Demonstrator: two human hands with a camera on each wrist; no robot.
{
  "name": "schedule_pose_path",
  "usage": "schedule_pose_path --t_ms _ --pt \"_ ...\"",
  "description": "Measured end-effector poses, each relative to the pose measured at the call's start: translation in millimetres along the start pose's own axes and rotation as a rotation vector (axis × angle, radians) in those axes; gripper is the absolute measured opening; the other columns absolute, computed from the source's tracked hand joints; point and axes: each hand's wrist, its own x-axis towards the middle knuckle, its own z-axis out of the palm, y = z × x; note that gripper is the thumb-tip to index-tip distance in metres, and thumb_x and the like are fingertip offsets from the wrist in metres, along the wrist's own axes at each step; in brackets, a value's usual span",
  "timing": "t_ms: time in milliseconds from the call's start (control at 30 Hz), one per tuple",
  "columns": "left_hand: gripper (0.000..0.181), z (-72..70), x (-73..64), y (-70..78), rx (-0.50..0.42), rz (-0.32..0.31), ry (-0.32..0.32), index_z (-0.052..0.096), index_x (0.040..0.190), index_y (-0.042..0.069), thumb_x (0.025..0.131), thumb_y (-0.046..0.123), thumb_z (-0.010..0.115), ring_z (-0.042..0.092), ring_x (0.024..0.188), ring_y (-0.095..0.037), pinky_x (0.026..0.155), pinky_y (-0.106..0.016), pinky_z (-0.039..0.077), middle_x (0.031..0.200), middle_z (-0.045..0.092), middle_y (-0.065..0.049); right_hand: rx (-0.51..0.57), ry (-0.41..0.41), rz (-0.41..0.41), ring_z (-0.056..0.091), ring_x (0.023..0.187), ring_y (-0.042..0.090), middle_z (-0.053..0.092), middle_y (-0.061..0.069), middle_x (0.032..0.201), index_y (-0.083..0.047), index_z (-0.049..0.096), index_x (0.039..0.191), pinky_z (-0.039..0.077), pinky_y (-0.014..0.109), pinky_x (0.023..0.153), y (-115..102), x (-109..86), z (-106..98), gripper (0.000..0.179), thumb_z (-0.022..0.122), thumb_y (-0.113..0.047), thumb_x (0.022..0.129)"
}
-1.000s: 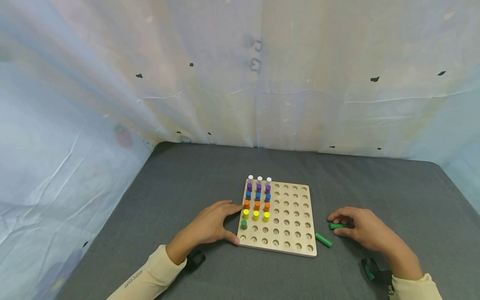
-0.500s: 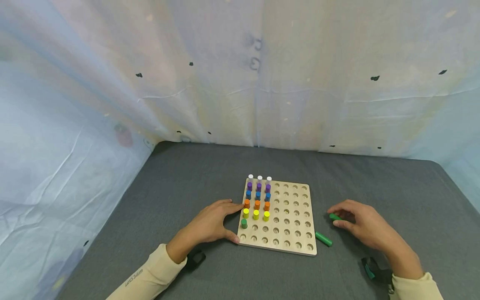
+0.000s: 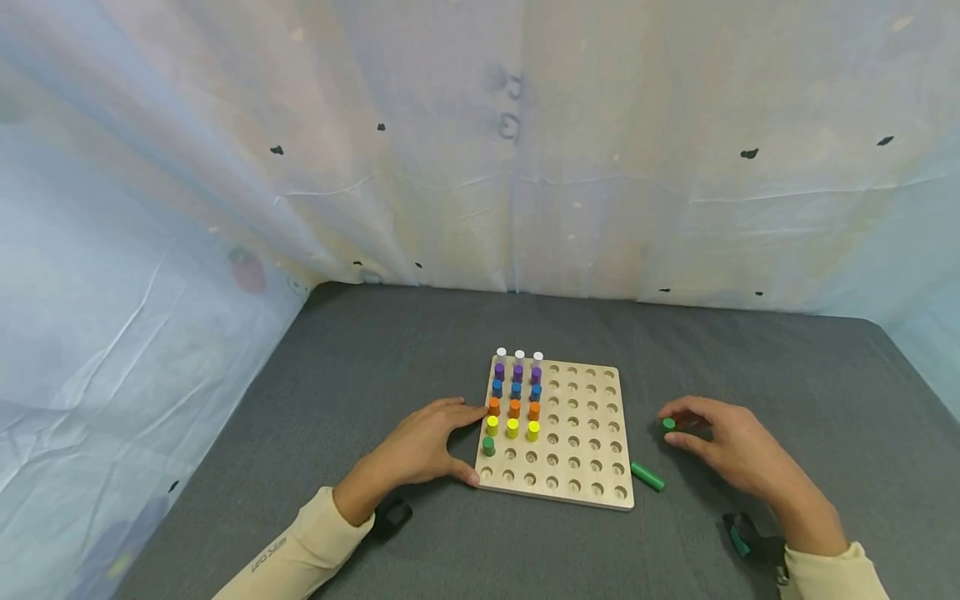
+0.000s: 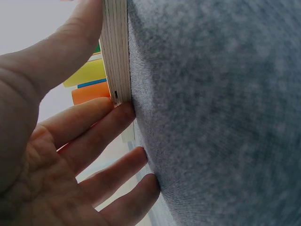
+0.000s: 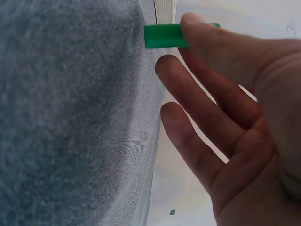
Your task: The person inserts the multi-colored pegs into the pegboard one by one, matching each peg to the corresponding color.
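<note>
A green peg is pinched between the thumb and fingers of my right hand. It stands upright in the grip, its lower end close over the cloth, to the right of the board. My left hand rests against the left side of the pegboard, thumb at the near corner and fingertips on the edge. Rows of white, purple, blue, orange and yellow pegs fill the board's left columns. One green peg sits in the row nearer me. Its other holes are bare.
Another green peg lies on the grey cloth-covered table, right at the board's right edge. Pale fabric hangs behind the table and down the left side. Each wrist wears a dark strap.
My right hand has lifted the green peg slightly and turned it from lying flat to upright. The left hand and the board have stayed in place.
</note>
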Motion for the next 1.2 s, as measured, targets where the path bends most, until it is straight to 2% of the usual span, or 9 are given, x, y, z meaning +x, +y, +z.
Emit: schedule_pose_path --t_ms 133,333,667,833,1000,1200 --pt "0.093 -0.2 -0.4 0.2 -0.006 -0.003 0.001 0.052 0.147 0.023 0.065 0.048 0.090 0.039 0.145 -0.032 0.110 -0.064 0.036 0.151 0.051 -0.008 0.012 -0.019 0.016 0.070 0.095 0.019 0.073 -0.004 0.104 -0.023 0.070 0.111 0.055 0.045 0.078 0 -0.4 1 0.025 0.077 -0.021 0.087" --pt "0.094 -0.6 -0.5 0.7 -0.009 -0.004 0.001 0.051 0.147 0.021 0.066 0.047 0.090 0.038 0.146 -0.031 0.111 -0.063 0.035 0.149 0.053 -0.003 0.018 -0.027 0.023 0.070 0.095 0.018 0.074 -0.005 0.105 -0.024 0.070 0.112 0.055 0.045 0.078 -1 0.0 1 0.025 0.076 -0.023 0.088" --pt "0.093 0.4 -0.1 1.2 -0.001 -0.044 -0.007 0.051 0.147 0.025 0.066 0.047 0.090 0.038 0.146 -0.031 0.110 -0.064 0.035 0.153 0.048 -0.009 0.028 -0.013 -0.032 0.070 0.096 0.018 0.073 -0.006 0.106 -0.023 0.069 0.115 0.056 0.044 0.078 -18 3.7 2 0.027 0.075 -0.022 0.089" --pt "0.093 1.0 1.1 1.5 0.006 -0.059 -0.008 0.051 0.147 0.026 0.066 0.047 0.090 0.038 0.146 -0.030 0.111 -0.063 0.034 0.152 0.049 -0.008 0.039 -0.012 -0.059 0.070 0.097 0.018 0.073 -0.007 0.106 -0.022 0.068 0.118 0.055 0.038 0.075 -30 6.5 3 0.029 0.074 -0.022 0.090" --pt "0.093 0.6 1.2 1.5 0.005 -0.042 -0.001 0.051 0.147 0.024 0.065 0.046 0.090 0.038 0.146 -0.030 0.111 -0.062 0.035 0.151 0.051 -0.005 0.069 -0.018 -0.107 0.070 0.095 0.014 0.072 -0.011 0.104 -0.022 0.068 0.116 0.053 0.031 0.072 -42 10.6 6 0.026 0.074 -0.023 0.090" --pt "0.093 -0.4 0.9 1.9 -0.002 -0.016 0.011 0.053 0.146 0.020 0.064 0.045 0.091 0.042 0.142 -0.029 0.110 -0.057 0.039 0.148 0.055 -0.003 0.104 -0.013 -0.153 0.069 0.093 0.007 0.072 -0.014 0.102 -0.023 0.070 0.112 0.055 0.035 0.078 -55 15.3 13 0.024 0.075 -0.021 0.089"
